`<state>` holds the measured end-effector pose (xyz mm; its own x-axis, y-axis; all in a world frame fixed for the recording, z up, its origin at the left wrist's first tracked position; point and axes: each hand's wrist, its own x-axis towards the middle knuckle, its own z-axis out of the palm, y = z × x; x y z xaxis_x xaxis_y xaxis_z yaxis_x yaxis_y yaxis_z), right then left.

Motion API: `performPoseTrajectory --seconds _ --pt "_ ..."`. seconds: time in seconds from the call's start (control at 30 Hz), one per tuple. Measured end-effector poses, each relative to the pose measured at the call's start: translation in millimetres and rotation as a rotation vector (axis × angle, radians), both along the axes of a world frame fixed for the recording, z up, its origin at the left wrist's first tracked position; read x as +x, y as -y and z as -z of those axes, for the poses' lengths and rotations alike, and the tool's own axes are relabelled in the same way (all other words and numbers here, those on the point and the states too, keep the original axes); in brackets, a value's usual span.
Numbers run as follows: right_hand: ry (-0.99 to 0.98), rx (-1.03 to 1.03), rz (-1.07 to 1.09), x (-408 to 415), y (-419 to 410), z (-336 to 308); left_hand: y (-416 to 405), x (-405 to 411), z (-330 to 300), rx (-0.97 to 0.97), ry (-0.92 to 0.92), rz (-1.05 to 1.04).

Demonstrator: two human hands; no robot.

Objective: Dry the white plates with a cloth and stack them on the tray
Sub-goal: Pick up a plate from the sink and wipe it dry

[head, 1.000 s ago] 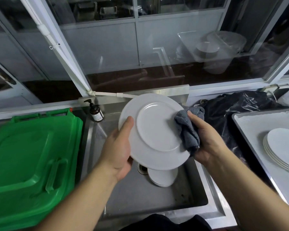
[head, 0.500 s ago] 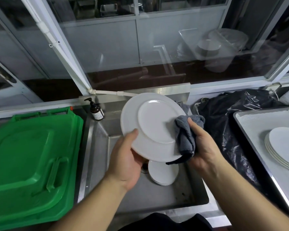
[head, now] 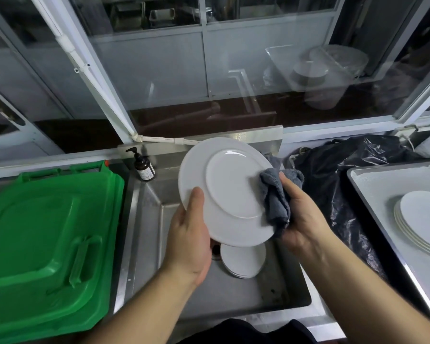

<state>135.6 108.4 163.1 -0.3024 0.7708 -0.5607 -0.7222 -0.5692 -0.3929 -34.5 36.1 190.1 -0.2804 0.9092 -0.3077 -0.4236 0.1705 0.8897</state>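
Note:
A white plate [head: 230,187] is held up over the sink, its underside facing me. My left hand [head: 190,234] grips its lower left rim, thumb on the back. My right hand [head: 303,214] presses a bunched grey cloth [head: 274,194] against the plate's right edge. Beneath the held plate, a small stack of white plates [head: 243,261] lies in the steel sink [head: 159,219]. At the right, a metal tray [head: 372,184] carries a stack of white plates [head: 422,219].
A green plastic bin lid [head: 45,234] fills the left side. A brown pump bottle [head: 143,166] stands at the sink's back left corner. A black plastic bag [head: 345,175] lies between sink and tray. Glass window panes run along the back.
The plate has turned in my hands: my left hand slid down its rim to the lower left. The cloth moved along the right edge of the underside.

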Motion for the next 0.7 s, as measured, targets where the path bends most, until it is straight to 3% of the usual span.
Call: performPoseTrajectory --seconds 0.2,0.33,0.5,0.7 --pt "-0.052 -0.018 0.105 -17.8 21.6 10.1 0.5 9.0 -0.9 0.017 0.089 -0.03" --pt "-0.017 -0.008 0.045 -8.1 18.5 8.2 0.6 -8.2 -3.2 0.023 0.131 0.043" --pt "0.143 0.052 -0.08 19.0 5.2 4.4 0.8 -37.7 -5.1 0.027 0.174 0.23" --pt "0.483 0.198 0.157 18.0 5.4 5.0 6.7 -33.6 -2.4 0.034 0.253 0.254"
